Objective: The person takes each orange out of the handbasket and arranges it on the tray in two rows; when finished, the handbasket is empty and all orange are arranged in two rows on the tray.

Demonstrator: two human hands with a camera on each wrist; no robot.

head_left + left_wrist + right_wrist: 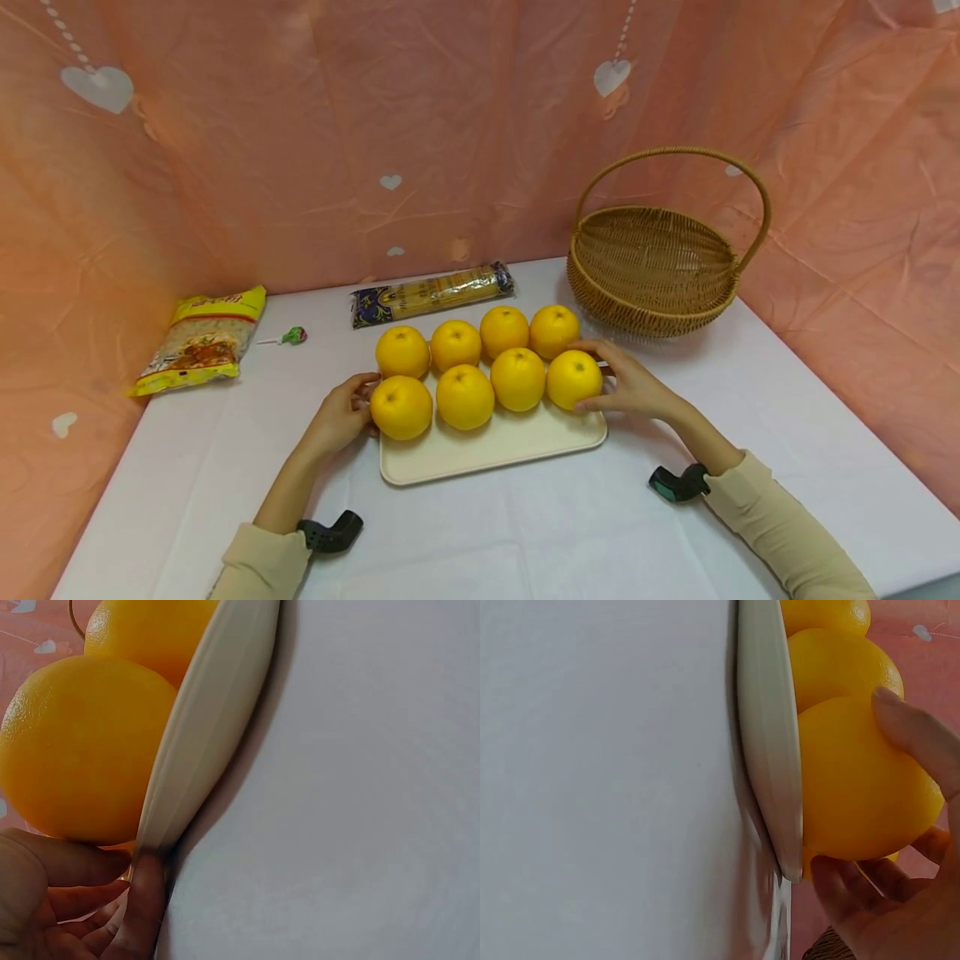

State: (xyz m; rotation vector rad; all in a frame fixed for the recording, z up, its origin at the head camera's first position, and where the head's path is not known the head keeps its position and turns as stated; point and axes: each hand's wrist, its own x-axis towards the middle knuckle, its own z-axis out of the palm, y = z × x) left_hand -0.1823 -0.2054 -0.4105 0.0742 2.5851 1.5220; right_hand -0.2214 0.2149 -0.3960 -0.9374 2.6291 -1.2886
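Observation:
Several yellow-orange oranges (465,397) sit in two rows on a cream tray (487,454) at the middle of the table. My left hand (339,421) is at the tray's left end, beside the front-left orange (402,408). In the left wrist view, its thumb and fingers pinch the tray rim (187,727), partly under it. At the right end, my right hand (633,387) holds the front-right orange (574,381). The right wrist view shows the thumb on that orange (866,784) and curled fingers against its far side. This orange rests at the tray's rim.
A wicker basket (652,308) with a tall handle stands at the back right. Behind the tray lies a pack of spaghetti (435,296). To the left are a lollipop (295,336) and a yellow food bag (206,342). A pink curtain (480,125) surrounds the white table (465,542).

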